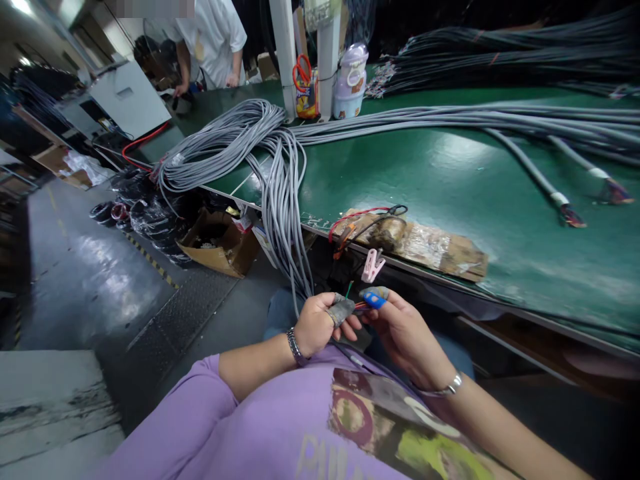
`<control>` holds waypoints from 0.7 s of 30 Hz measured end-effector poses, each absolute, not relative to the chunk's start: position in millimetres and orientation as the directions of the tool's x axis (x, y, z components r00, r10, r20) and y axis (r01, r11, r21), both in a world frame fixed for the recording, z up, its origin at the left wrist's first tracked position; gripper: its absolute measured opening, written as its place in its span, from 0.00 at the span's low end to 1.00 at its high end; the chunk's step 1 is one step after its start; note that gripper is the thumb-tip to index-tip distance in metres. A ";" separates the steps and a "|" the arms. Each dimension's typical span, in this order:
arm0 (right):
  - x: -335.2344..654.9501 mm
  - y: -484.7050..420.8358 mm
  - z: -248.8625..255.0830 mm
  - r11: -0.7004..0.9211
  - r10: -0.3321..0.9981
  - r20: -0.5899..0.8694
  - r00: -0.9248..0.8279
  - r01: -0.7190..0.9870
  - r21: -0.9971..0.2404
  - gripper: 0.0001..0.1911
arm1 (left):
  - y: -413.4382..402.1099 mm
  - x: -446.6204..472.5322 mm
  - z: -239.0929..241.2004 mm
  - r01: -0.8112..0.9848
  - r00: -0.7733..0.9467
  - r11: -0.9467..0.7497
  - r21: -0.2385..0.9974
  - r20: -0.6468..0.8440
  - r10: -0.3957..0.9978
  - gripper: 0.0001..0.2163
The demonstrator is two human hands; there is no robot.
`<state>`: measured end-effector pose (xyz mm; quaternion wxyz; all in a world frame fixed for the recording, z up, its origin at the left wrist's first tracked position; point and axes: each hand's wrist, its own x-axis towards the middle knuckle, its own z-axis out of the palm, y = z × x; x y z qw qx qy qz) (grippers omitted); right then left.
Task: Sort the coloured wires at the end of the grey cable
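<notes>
My left hand is closed around the end of a grey cable that hangs off the green table edge; its thumb wears a grey finger cot. My right hand pinches the thin coloured wires sticking out of that cable end, with blue and grey cots on its fingertips. Both hands meet just below the table edge, above my lap. A green wire strand pokes upward between them.
The green table carries a big coil of grey cables, long cable runs to the right and a cardboard pad with a pink clip. A cardboard box sits on the floor. Another person stands at the far end.
</notes>
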<state>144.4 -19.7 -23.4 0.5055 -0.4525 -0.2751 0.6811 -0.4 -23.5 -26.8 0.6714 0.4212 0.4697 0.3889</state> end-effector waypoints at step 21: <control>153.8 -12.8 -21.4 -0.161 0.967 -0.154 -0.205 -0.019 -0.987 0.15 | -20.0 -5.0 -27.1 0.023 0.439 0.409 0.912 -0.377 0.816 0.18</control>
